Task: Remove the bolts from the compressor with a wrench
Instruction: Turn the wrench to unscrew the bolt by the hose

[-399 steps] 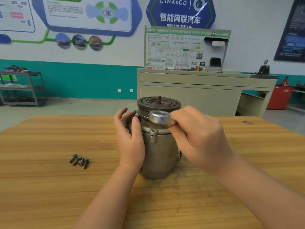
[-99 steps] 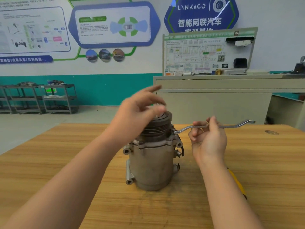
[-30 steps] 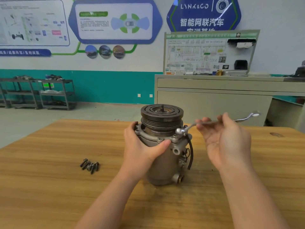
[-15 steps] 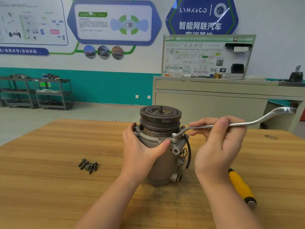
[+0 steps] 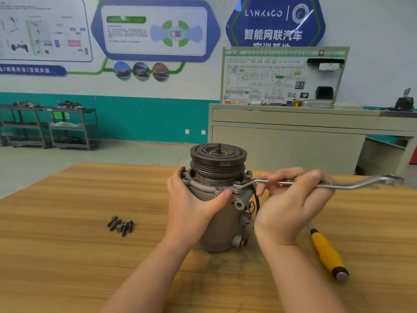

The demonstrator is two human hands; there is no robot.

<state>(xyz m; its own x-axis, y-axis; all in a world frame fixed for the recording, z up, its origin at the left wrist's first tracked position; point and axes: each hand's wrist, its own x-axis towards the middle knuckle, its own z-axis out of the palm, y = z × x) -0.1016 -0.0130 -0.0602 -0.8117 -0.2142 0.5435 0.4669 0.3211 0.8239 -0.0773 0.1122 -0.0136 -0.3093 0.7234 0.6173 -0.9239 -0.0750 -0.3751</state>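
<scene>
**Wrench seated on a flange bolt, ready for the turn**

A second ago the right hand (image 5: 291, 199) was loose and the ring of the offset ring wrench (image 5: 316, 184) only hovered near the flange. Now that ring sits down over a bolt (image 5: 237, 185) on the near-right of the flange, and the shaft runs out level to the right across the fingers, which curl around its middle with the thumb on top. The wrench has swung from pointing back and away to lying almost side-on to me. I read that as the tool finally engaged, with the loosening pull about to come rather than already done.

The left hand (image 5: 191, 199) has not shifted: it wraps the upper body of the compressor (image 5: 223, 222), thumb pressed just under the flange, bracing it. The compressor stands upright on the wooden table (image 5: 67, 256), pulley end up, near the middle of the tabletop.

The count: one compressor, one wrench. Removed bolts (image 5: 120, 225) lie in a tight pile on the table to the left, well apart from the compressor; I make out about five, though they overlap and I cannot be sure. On the flange I can see three or four bolt heads in place. One yellow-handled screwdriver (image 5: 327, 254) lies on the table beside the right wrist, untouched.
</scene>
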